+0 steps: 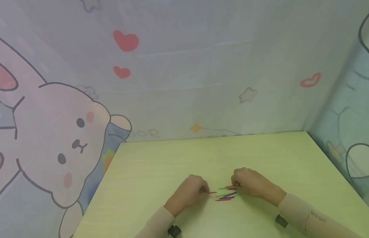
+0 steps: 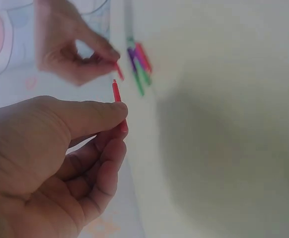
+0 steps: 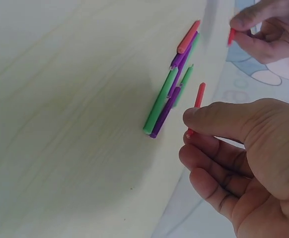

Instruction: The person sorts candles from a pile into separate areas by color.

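My left hand (image 1: pixel 188 191) pinches a thin red stick (image 2: pixel 116 92) with a narrow tip between thumb and fingers. In the left wrist view the stick points up past the thumb. Across from it, my right hand (image 1: pixel 255 184) pinches a second red stick (image 3: pixel 200 96) between thumb and forefinger, its other fingers loosely curled. Both held sticks are apart from each other. Between and below the hands lies a loose pile of several small sticks: a green stick (image 3: pixel 160 101), a purple stick (image 3: pixel 165 111) and an orange-red stick (image 3: pixel 188 37) among them, some overlapping.
The pile rests on a pale yellow table (image 1: pixel 148 165). Behind the table hangs a printed backdrop (image 1: pixel 184 82) with a rabbit, hearts and stars; another patterned sheet (image 1: pixel 351 132) stands along the right side. Dark wrist devices (image 1: pixel 281 221) show under the sleeves.
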`<state>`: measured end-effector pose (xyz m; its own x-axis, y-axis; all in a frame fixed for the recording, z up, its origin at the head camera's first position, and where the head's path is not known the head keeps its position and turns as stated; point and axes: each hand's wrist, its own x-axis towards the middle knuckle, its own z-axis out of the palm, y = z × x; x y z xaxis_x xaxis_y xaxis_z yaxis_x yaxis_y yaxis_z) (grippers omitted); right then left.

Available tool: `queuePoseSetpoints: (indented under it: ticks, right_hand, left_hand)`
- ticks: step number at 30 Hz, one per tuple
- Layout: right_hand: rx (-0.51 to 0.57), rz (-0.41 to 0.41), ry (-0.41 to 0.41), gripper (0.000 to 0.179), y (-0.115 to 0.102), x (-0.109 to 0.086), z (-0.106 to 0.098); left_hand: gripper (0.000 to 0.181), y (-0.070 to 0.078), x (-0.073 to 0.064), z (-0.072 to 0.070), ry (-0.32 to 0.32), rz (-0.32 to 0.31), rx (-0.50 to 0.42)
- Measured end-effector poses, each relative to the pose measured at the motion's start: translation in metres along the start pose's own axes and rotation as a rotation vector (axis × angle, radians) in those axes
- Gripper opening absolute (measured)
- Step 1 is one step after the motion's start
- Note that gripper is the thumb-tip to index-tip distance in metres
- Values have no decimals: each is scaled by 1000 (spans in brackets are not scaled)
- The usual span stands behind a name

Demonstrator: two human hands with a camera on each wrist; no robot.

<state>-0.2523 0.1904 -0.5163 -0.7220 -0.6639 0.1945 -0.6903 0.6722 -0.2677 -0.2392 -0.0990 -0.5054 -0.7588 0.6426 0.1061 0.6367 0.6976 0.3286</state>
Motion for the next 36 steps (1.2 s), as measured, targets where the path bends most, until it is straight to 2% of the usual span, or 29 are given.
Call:
queuePoseSetpoints:
  ticks: [6,12,17,24,29,36]
  right_hand:
    - [8,-5,6,22,-3,2,-5]
    - [8,-7,4,21,-4,1,-6]
    - [3,-1,-5,22,-2,-2,-4]
    - [-6,-7,16,23,1,-5,-4]
    - [9,-3,18,23,1,-6,-5]
    - [29,9,14,21,2,-6,-4]
  left_hand:
    - [9,-13,-3,-21,54,-26,-22]
    - [5,-26,-8,-36,84,-63,-51]
    - [5,-54,-14,-55,158,-110,-47]
    - [5,-98,-28,-82,269,-275,-38]
    - [3,-119,-38,-88,304,-346,-31]
    - [5,-142,-53,-82,297,-477,-31]
